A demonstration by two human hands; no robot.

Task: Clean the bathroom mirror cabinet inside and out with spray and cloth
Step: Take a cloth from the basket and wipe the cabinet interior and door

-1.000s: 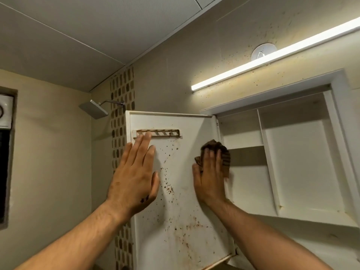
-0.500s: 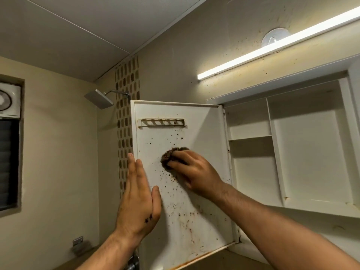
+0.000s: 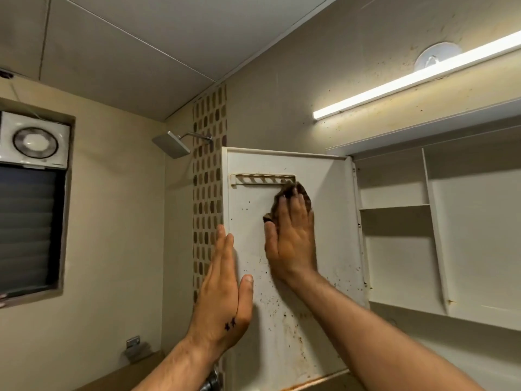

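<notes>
Right hand (image 3: 291, 238) flat, fingers straight and together, pressing brown cloth (image 3: 304, 190) against inner face of open cabinet door (image 3: 332, 221). Cloth bunched under and above the fingertips, touching the right end of the slotted rack (image 3: 262, 179). Left hand (image 3: 222, 292) flat, fingers straight and together, against door's free edge, lower-left of right hand, thumb on inner face. Brown specks on door below both hands. Open cabinet (image 3: 434, 221) with shelf (image 3: 394, 206) right of right hand.
</notes>
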